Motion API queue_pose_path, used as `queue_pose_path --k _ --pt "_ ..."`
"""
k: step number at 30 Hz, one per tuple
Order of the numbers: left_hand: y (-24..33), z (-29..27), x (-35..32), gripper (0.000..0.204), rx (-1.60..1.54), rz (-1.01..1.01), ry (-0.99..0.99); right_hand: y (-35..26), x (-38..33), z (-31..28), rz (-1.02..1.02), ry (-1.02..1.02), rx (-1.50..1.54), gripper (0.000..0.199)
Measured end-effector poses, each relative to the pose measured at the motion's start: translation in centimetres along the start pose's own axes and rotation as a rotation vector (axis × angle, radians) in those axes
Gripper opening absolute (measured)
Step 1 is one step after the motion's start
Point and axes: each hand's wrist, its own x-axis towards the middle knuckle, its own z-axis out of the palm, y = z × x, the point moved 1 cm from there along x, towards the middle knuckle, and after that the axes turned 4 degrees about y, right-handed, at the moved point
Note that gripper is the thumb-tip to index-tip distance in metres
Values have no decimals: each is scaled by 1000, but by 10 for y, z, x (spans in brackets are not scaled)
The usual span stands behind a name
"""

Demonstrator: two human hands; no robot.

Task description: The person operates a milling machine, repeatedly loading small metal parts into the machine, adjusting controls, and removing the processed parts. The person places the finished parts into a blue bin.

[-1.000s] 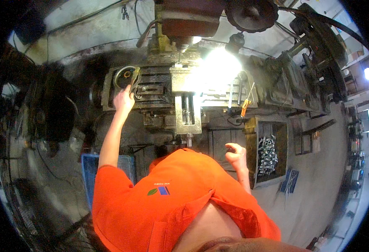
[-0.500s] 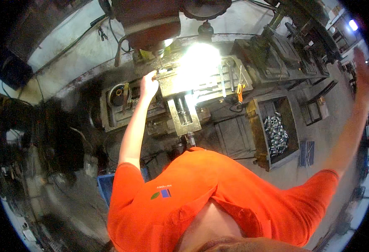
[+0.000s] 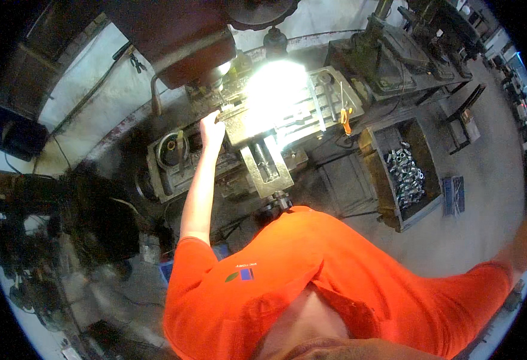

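Note:
My left hand is at the left end of the machine vise, fingers bent together against the jaw. Whatever they grip is too small to make out. Just beyond my fingertips, a small pale piece lies by the jaws, beneath the thin cutting tool of the machine head. A bright lamp washes out much of the vise and table. My right forearm stretches far out to the right rim, and the hand itself is out of the picture.
A wooden bin of small metal parts stands right of the machine. An orange-handled tool and long metal bars lie on the machine table. At the table's left is a round dish-like part. A blue crate sits on the floor.
My right arm has swung outward and down, taking its hand out of the picture. My left hand stays at the vise. The whole view has shifted slightly.

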Motion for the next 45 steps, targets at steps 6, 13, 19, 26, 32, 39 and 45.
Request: queue_pose_path --k 6,13,19,26,32,39,45 --pt "14 -25 -1 35 94 -5 -40 -35 -56 7 317 -392 331 59" --pt "5 -16 5 35 54 -6 -84 -108 -76 54 861 -690 820 50" --pt "19 -19 5 35 41 -45 -87 -113 -83 68 946 -734 923 32" --pt "20 -18 5 36 24 -69 -94 -118 -104 85 1024 -710 1107 29" --pt "8 -40 -10 35 -81 -145 -130 -123 -111 93 1020 -716 1148 30" --pt "10 -81 -147 30 -225 -318 -139 -128 -110 92 1080 -716 1239 32" --pt "-89 -56 -348 21 422 -653 -780 -132 -113 97 1025 -740 1121 29"
